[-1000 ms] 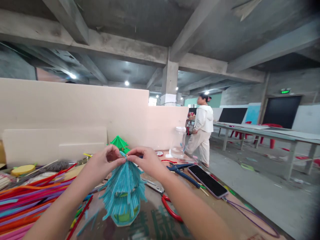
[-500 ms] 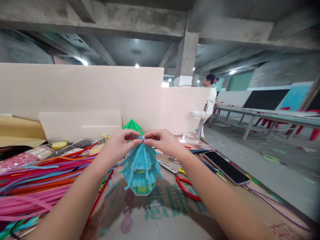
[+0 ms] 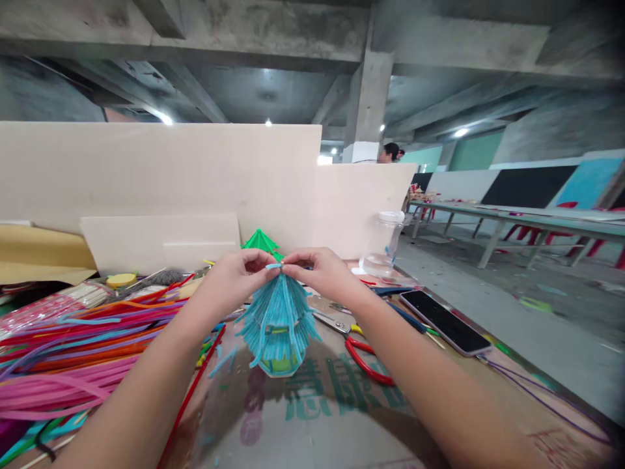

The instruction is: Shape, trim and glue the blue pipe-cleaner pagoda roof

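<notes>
Left hand [image 3: 243, 272] and right hand [image 3: 315, 272] pinch the blue strip [image 3: 273, 266] atop the tower [image 3: 277, 316]; shaping its tip seems underway, the next bend likely needing a steady grip.

A dark-screened phone [image 3: 445, 322] lies face up near the right edge of the worktable [image 3: 523, 412], a purple cord [image 3: 495, 366] trailing from its near end; farther back, a clear jar [image 3: 383, 246] with a white lid stands before a tall pale panel [image 3: 195, 169]. A person's head [image 3: 389, 152] shows above the panel's lower part; to the right, red chairs [image 3: 525, 232] stand by a long grey table [image 3: 547, 221].
</notes>
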The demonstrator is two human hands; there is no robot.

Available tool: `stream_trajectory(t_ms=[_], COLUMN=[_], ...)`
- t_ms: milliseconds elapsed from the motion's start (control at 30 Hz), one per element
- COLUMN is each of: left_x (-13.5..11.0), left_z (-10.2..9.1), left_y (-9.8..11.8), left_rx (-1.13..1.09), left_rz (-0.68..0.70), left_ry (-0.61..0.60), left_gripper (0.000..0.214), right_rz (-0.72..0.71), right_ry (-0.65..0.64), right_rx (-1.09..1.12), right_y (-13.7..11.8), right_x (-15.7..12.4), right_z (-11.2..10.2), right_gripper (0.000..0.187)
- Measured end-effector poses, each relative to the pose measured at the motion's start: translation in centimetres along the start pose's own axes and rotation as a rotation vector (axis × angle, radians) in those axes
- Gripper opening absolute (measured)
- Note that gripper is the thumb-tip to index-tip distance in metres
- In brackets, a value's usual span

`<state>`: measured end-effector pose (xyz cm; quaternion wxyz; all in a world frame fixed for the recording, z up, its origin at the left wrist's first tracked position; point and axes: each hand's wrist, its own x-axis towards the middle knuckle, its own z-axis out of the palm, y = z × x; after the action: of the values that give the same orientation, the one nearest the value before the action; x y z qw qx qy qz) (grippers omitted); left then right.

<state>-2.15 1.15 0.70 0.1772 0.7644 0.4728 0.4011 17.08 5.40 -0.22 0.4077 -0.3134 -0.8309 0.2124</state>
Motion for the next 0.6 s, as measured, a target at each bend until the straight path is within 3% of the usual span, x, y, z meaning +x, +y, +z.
stream_trajectory(t_ms=[400, 600], left_x=[0.0, 0.4], left_z=[0.2, 0.6], left_y=[0.5, -0.6], left_rx=[0.035, -0.027], left_rz=[0.014, 0.048], left_ry=[0.031, 0.048], left_gripper=[0.029, 0.034], right_rz=[0.114, 0.088], right_ry=[0.035, -0.183], right_rx=[0.06, 0.218], right_y=[0.2, -0.1], right_x=[0.3, 0.0], right_z=[0.0, -1.3], right_gripper=[0.019, 0.027])
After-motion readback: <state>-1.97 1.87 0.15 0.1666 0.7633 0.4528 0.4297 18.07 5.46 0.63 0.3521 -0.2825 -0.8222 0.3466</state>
